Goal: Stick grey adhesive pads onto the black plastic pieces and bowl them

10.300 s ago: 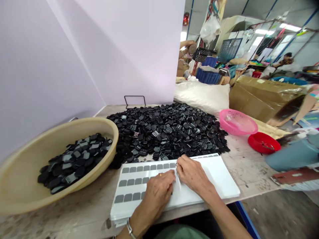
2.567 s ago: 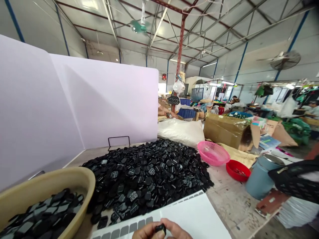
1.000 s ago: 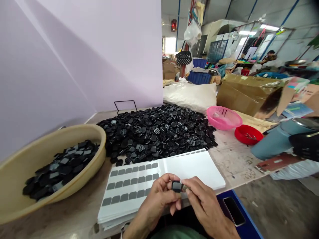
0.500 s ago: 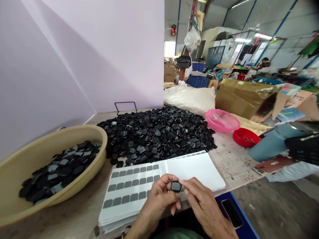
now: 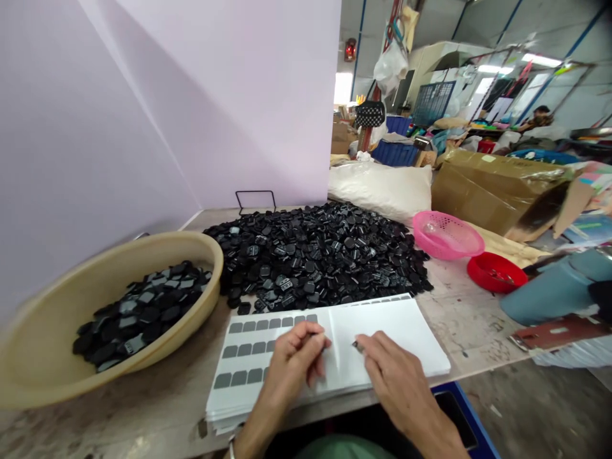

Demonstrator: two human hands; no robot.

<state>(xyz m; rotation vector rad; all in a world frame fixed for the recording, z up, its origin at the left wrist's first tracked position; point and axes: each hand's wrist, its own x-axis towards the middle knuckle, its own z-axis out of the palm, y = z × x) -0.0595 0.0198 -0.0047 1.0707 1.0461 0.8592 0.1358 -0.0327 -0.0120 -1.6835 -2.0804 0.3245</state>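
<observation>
My left hand (image 5: 297, 360) is closed in a pinch above the middle of the white sheets. Dark edges show between its fingertips, the mostly hidden black plastic piece. My right hand (image 5: 396, 382) is over the right half of the sheets, thumb and fingers pinched on a small dark tip (image 5: 356, 345) too small to name. A gap separates the two hands. Under them lies a stack of white sticker sheets (image 5: 401, 325), with rows of grey rounded-square stickers (image 5: 243, 350) on the left half. Just beyond the sheets spreads a large heap of black plastic pieces (image 5: 320, 255).
A beige basin (image 5: 48, 319) at the left holds black pieces, several with grey faces. At the right are a pink sieve basket (image 5: 449, 245), a red bowl (image 5: 482, 280) with small items and a blue-grey bottle (image 5: 545, 293). A purple wall (image 5: 239, 108) stands behind.
My hands have drawn apart; the left has turned so the grey-faced black piece it displayed is now mostly hidden. The right has moved off that piece. The whole view has shifted somewhat.
</observation>
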